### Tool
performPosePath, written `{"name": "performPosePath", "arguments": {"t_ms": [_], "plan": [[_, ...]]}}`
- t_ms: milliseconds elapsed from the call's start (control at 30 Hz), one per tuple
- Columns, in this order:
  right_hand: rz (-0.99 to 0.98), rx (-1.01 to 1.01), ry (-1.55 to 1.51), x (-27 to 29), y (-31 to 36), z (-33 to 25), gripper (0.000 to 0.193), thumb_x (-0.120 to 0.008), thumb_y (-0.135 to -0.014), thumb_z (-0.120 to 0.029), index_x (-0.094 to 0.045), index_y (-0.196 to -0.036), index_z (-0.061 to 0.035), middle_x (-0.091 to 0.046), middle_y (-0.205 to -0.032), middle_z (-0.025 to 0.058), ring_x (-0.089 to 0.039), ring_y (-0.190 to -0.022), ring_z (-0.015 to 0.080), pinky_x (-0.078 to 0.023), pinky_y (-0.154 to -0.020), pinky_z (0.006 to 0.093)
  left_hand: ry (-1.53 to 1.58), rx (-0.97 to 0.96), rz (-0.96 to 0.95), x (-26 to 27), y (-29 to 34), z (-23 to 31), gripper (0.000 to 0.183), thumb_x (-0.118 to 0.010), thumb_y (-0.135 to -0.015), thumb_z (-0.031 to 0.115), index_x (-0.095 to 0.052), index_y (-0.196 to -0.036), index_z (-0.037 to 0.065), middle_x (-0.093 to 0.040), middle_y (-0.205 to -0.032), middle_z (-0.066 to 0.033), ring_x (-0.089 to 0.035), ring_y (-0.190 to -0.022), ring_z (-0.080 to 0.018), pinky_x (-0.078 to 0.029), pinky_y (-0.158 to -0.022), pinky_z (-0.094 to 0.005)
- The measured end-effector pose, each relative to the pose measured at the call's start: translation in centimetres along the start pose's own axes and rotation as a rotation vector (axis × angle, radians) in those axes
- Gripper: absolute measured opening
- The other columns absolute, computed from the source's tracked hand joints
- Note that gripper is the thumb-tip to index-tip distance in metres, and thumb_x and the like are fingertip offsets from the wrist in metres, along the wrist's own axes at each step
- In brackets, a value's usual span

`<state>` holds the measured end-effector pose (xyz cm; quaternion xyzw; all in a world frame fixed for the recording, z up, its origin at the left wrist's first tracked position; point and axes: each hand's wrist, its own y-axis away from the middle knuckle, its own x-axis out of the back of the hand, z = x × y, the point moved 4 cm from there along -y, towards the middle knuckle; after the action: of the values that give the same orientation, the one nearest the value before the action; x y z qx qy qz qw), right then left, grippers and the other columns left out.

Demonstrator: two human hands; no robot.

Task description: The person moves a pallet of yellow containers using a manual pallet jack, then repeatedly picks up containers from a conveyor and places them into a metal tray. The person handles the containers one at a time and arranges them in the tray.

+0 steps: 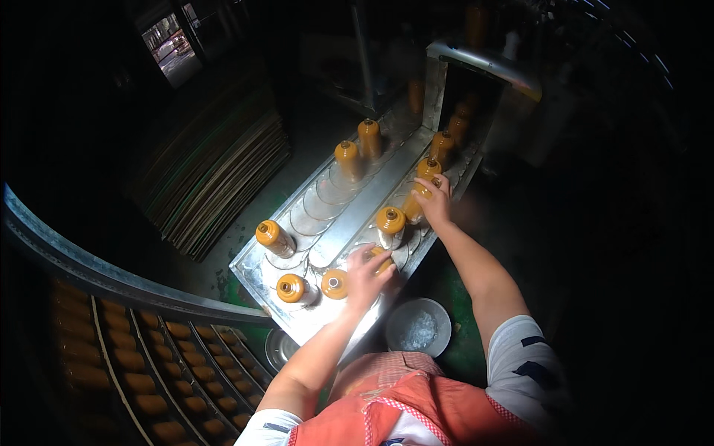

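Orange-brown bottles with narrow necks stand on a metal conveyor table with curved links (pixel 323 201). My left hand (pixel 363 276) is closed round the top of one bottle (pixel 381 262) near the table's front right edge. Farther along the same side, my right hand (pixel 439 199) grips another bottle (pixel 413 207) with its fingers about the upper part. Between my hands stands a bottle (pixel 390 220), and just beyond my right hand is one more (pixel 429 166). To the left of my left hand are a bottle with a white-ringed mouth (pixel 335 283) and a second bottle (pixel 291 288).
A metal hood (pixel 483 63) arches over the far right lane, with bottles in its opening. A bowl with clear bits (pixel 419 327) sits below the front edge. Lower left, a rack (pixel 134 360) holds rows of orange-brown items. Stacked flat sheets (pixel 216 171) lie beyond the table's left.
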<state>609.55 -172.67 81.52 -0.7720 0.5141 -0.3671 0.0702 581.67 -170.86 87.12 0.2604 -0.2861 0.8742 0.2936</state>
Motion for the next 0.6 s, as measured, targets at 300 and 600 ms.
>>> {"name": "performPosePath", "arguments": {"t_ms": [300,600], "plan": [[-0.186,-0.076,0.031,-7.8,-4.8,8.0,0.036,-0.079,-0.077,-0.017,-0.076,-0.112,-0.0270,-0.045,-0.143,0.0189,-0.037,-0.132,0.0393,-0.035,-0.112,0.0421,-0.260,0.086,-0.005,-10.5,-6.8,-2.9,0.040,-0.072,-0.082,0.011,-0.070,-0.121,0.018,-0.045,-0.143,-0.0223,-0.042,-0.129,-0.0430,-0.039,-0.108,-0.0470],[-0.058,-0.110,-0.165,5.1,1.0,13.5,0.027,-0.064,-0.089,-0.008,-0.074,-0.112,-0.0151,-0.060,-0.122,0.0147,-0.055,-0.114,0.0313,-0.043,-0.101,0.0387,0.298,0.223,-0.141,-4.6,2.9,4.1,0.026,-0.065,-0.093,0.006,-0.070,-0.119,0.007,-0.064,-0.122,-0.0105,-0.063,-0.103,-0.0188,-0.054,-0.081,-0.0286]]}}
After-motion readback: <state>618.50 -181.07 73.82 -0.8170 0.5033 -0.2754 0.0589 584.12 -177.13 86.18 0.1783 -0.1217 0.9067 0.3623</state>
